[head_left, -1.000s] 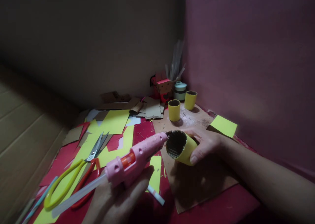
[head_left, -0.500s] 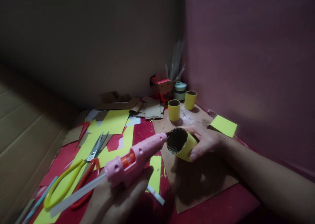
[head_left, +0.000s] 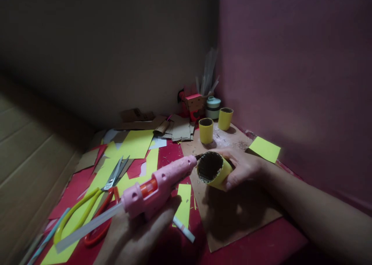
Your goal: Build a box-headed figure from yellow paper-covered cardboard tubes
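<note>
My left hand [head_left: 142, 232] is wrapped round the grip of a pink hot glue gun [head_left: 171, 175], with a long translucent glue stick [head_left: 87, 228] poking out of its back. The dark nozzle meets, or nearly meets, the upper left rim of a yellow-covered cardboard tube [head_left: 223, 175]. Fingers and thumb of my right hand [head_left: 245, 167] grip that tube from the right, its dark ridged opening tilted toward me. Whether fresh glue lies on the rim is too small to tell. Beneath the tube lies a brown cardboard sheet [head_left: 232, 222].
Two similar yellow tubes [head_left: 206, 131] stand farther back, near a lidded teal pot [head_left: 213, 108] and a small cardboard figure [head_left: 194, 104]. Scissors [head_left: 109, 183] lie on yellow paper scraps [head_left: 136, 142] at left. A white stick [head_left: 183, 229] and a yellow pad [head_left: 264, 148] lie nearer.
The glue gun's back end and glue stick have shifted slightly left, while its nozzle stays by the rim. The held tube has turned very slightly; both hands keep their grips.
</note>
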`<control>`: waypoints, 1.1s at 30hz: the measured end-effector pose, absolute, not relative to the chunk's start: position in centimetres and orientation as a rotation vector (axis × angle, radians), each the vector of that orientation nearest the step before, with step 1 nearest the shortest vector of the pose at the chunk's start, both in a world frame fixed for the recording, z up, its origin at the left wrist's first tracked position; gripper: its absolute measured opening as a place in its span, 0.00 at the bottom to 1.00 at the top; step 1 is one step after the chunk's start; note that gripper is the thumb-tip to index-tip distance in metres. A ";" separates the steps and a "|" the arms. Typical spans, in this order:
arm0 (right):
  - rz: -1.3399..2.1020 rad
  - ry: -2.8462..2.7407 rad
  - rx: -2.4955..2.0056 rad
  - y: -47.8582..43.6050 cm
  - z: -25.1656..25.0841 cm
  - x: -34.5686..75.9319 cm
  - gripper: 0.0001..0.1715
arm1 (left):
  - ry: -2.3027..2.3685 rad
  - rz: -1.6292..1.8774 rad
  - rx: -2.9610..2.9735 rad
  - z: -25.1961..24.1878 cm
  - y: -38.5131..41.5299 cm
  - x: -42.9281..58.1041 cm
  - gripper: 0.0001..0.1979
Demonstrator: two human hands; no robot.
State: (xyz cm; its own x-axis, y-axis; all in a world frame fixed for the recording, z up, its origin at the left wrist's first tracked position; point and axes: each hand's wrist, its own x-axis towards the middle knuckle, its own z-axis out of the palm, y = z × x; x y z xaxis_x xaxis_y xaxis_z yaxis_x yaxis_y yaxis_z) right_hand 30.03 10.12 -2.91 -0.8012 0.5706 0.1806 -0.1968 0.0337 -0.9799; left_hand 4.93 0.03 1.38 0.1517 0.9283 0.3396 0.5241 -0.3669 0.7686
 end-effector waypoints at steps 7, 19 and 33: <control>1.810 -1.790 -0.411 10.2 -2.8 30.1 0.33 | 1.288 1.030 2.025 1.9 0.4 4.7 0.16; 1.598 -1.677 -0.577 9.9 -2.3 30.2 0.26 | 1.378 1.043 1.956 1.5 0.7 4.3 0.23; 1.356 -1.176 -0.499 6.3 0.6 31.7 0.23 | 1.638 0.718 3.148 -3.4 0.6 8.0 0.17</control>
State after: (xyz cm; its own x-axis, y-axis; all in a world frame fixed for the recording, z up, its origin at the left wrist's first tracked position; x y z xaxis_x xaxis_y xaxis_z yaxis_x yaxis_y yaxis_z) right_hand 31.74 6.34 0.62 -0.1960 0.9148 0.3531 -0.4789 0.2249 -0.8485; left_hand 7.96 0.65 -3.40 0.5396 0.6510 0.5339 0.8338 -0.5014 -0.2313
